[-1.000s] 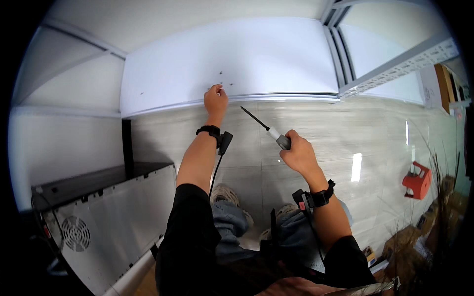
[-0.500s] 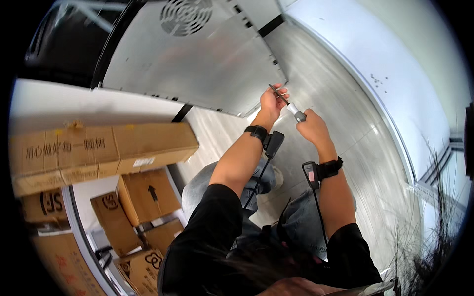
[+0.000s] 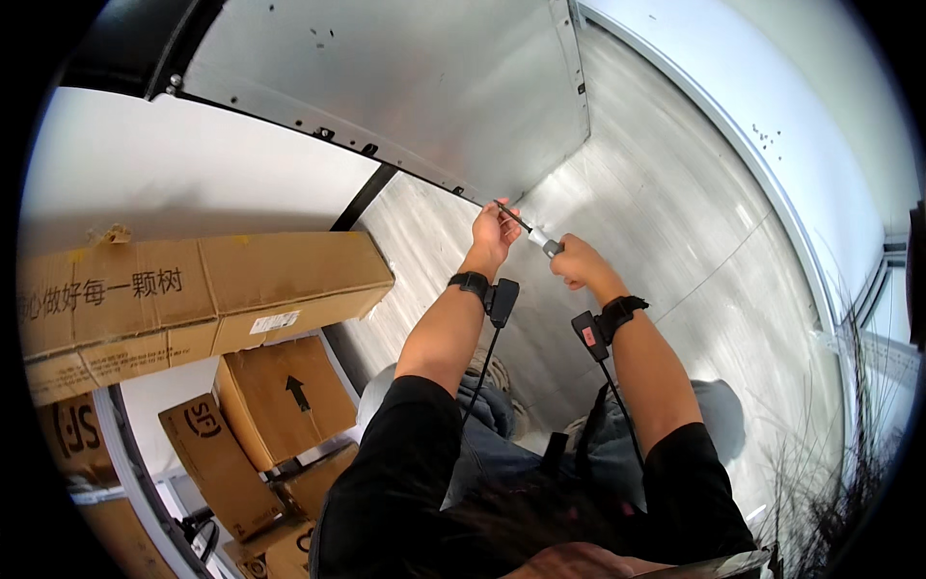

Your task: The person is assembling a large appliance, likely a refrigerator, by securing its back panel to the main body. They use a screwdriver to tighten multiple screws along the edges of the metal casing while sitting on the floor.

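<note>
A screwdriver (image 3: pixel 543 241) with a pale grey handle and a dark shaft slants up and to the left. My right hand (image 3: pixel 583 262) is closed round the handle's rear end. Up by the shaft's tip, the fingers of my left hand (image 3: pixel 494 230) are curled in against it. Whether they also pinch a small screw there is too small to tell. Just beyond my left hand stands the lower edge of a large grey metal panel (image 3: pixel 415 87), with small holes and clips along its rim. The tip is close to this edge in the picture; contact cannot be made out.
A long cardboard box (image 3: pixel 289 275) lies at the left, above more cardboard boxes (image 3: pixel 289 400) by a metal-edged frame. A black leg or strut (image 3: pixel 365 197) runs below the panel. Grey floor (image 3: pixel 694 251) extends rightward to a white wall base (image 3: pixel 772 164). Dark wispy strands show lower right.
Both hands and the screwdriver have shifted left and slightly down in the picture. The view has moved too: the panel's round vent is out of sight. My grip looks much the same.
</note>
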### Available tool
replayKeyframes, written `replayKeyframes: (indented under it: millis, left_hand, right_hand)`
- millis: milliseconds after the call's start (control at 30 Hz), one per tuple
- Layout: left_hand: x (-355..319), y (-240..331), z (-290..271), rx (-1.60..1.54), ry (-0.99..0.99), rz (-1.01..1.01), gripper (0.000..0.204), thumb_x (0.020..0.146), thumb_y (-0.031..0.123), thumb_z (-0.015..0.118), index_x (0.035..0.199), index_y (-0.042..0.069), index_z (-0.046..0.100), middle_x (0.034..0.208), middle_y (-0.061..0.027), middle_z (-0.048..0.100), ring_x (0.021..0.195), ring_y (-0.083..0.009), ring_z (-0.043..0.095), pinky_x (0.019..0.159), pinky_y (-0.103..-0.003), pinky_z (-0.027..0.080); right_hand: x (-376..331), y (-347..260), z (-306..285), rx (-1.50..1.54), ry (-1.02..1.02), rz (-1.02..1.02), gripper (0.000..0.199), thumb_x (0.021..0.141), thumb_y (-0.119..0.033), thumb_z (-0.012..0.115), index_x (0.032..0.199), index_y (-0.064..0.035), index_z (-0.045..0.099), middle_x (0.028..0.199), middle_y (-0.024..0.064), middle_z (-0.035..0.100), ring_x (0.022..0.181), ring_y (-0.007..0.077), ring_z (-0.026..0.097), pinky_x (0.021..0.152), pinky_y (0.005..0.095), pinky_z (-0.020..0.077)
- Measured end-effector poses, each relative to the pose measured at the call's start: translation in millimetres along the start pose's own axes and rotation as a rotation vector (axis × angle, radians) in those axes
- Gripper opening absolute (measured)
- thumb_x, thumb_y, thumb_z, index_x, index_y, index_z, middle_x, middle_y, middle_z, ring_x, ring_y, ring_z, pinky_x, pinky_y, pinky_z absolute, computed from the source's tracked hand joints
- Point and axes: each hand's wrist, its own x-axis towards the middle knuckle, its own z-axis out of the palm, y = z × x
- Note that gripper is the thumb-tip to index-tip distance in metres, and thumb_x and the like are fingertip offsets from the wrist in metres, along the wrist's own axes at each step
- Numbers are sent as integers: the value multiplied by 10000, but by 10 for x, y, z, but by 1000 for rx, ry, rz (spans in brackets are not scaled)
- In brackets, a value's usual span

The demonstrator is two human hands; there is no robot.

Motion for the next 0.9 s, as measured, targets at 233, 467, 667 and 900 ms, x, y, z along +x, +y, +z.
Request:
replayKeyframes:
  millis: [233,467,667,900]
  left_hand:
    - [249,19,-383,75,-23,24,276,1004,256,331,1193,137,494,837,-44,572,628,-120,451,588,-279,450]
    - [385,112,-452,99,-27,25,251,997,224,366,1185,134,505,858,-67,605,609,-107,478,546,-281,430]
    - [429,109,-361,33,-4,-11,199,976,223,420,1089,132,556,796,-53,632,595,-99,509,510,-264,407]
    - [503,-2,-227,-44,66,84,145,951,196,464,1010,128,577,733,-29,623,576,-105,514,497,-250,393]
  right_hand:
    - [308,225,682,357,44,27,396,782,-275,648,1077,-45,517,833,59,574,685,161,580,526,300,456]
    - [486,275,881,414,182,-13,355,888,-374,567,1071,-71,533,858,36,587,677,124,563,518,282,432]
    - [452,238,868,445,215,15,296,907,-352,552,1053,-95,545,837,17,597,657,99,552,495,255,390]
    - [490,244,852,525,255,-1,246,918,-324,547,1031,-105,562,792,7,598,640,84,539,491,238,375]
